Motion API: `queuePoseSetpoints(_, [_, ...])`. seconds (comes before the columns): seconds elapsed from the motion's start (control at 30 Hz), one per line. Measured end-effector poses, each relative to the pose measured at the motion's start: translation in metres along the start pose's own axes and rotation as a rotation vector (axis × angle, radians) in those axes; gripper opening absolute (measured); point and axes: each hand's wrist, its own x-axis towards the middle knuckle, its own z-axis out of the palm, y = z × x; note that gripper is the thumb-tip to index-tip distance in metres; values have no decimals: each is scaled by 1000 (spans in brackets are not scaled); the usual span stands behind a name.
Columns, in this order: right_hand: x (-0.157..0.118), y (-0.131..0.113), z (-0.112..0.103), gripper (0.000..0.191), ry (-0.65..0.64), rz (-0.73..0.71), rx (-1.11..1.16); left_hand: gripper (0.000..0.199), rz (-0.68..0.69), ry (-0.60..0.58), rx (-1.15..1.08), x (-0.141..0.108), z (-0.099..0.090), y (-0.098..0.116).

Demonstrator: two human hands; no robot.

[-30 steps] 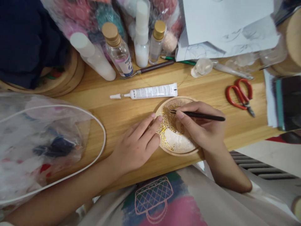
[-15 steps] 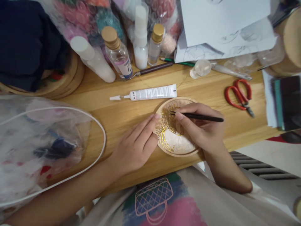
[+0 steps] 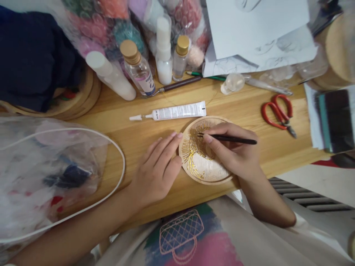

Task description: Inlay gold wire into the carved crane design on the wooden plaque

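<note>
A round wooden disc (image 3: 208, 179) lies at the table's front edge, with a raised rim and a gold wire pattern on its pale face. My right hand (image 3: 235, 147) pinches slim black tweezers (image 3: 235, 139), their two tips over the gold pattern near the upper left of the disc. That hand covers the disc's right side. Stretched out flat on the wood, my left hand (image 3: 159, 168) holds nothing; its fingertips reach the disc's left rim. Just above the disc lies a white tube (image 3: 179, 111) with a narrow nozzle and its cap end pointing left.
Red-handled pliers (image 3: 279, 112) lie to the right, beyond them a dark phone (image 3: 338, 120). Several bottles, among them a cork-topped one (image 3: 142, 75), line the back beside paper sheets (image 3: 257, 29). A plastic bag (image 3: 50, 173) and a white cable (image 3: 122, 159) fill the left.
My left fingers have drawn back slightly from over the disc's rim to its edge. The tweezers' tips have shifted very little over the pattern. The whole view has moved slightly.
</note>
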Motion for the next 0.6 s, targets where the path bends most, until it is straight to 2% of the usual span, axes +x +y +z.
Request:
queuePoseSetpoints(0.13, [2,2,2,3,62,30,58,12,-37,2,-11,0,3,-4])
queuePoseSetpoints(0.23, [5,3,2,3,104,56,134,8,-17,52,-18,1,1,-7])
queuePoseSetpoints(0.33, [7,6,1,4,134,81,214,6,67,99,17,-5,-10,-4])
queuePoseSetpoints(0.4, [9,9,2,7,164,111,284,13,135,132,27,-17,-23,3])
queuePoseSetpoints(0.43, [10,10,2,9,173,130,322,16,117,158,46,-27,-30,9])
queuePoseSetpoints(0.5, [11,14,3,12,176,145,383,19,-19,142,130,-55,-44,23])
queuePoseSetpoints(0.57, [12,15,5,14,160,127,418,11,-246,163,256,-90,-54,40])
queuePoseSetpoints(0.6, [12,15,5,15,148,113,428,10,-380,115,288,-110,-57,48])
